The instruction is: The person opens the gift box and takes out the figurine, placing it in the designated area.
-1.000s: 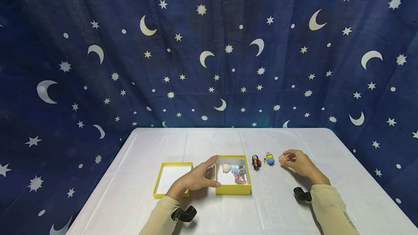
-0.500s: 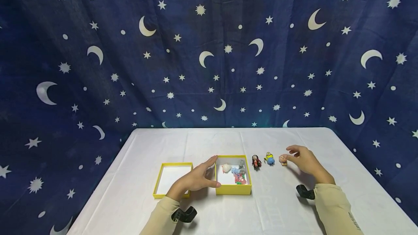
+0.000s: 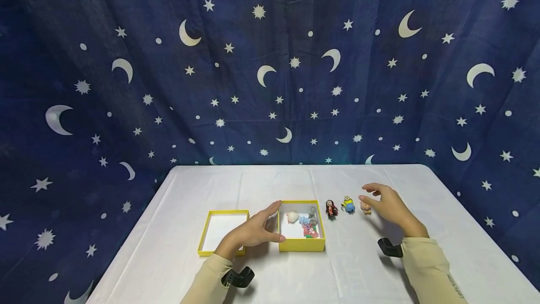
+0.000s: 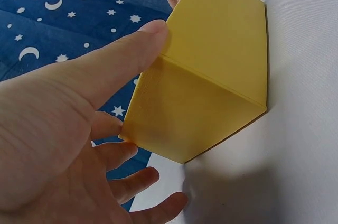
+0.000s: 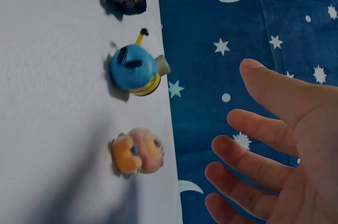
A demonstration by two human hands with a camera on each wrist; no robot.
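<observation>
My left hand [image 3: 253,229] rests against the left side of a yellow box [image 3: 301,246], its thumb at the near corner. In the left wrist view the thumb [image 4: 132,49] touches the box's upper edge and the other fingers are spread out. Inside the box lie several small figures, among them a white one [image 3: 292,217] and a red one [image 3: 310,231]. My right hand [image 3: 390,208] hovers, holding nothing, above a small pinkish pig-like figure [image 5: 138,151]. Left of it stand a yellow and blue minion figure [image 3: 348,205] and a dark-haired figure in black and red [image 3: 331,209].
A yellow-rimmed box lid [image 3: 206,231] lies inside up at the left, partly behind the left forearm. All stands on a white-covered table [image 3: 358,271]. Behind hangs a dark blue curtain [image 3: 236,74] with moons and stars.
My right hand has let go of the pig-like figure, which stays on the table, and has lifted above it, then shifted slightly left. The left hand and box have not moved.
</observation>
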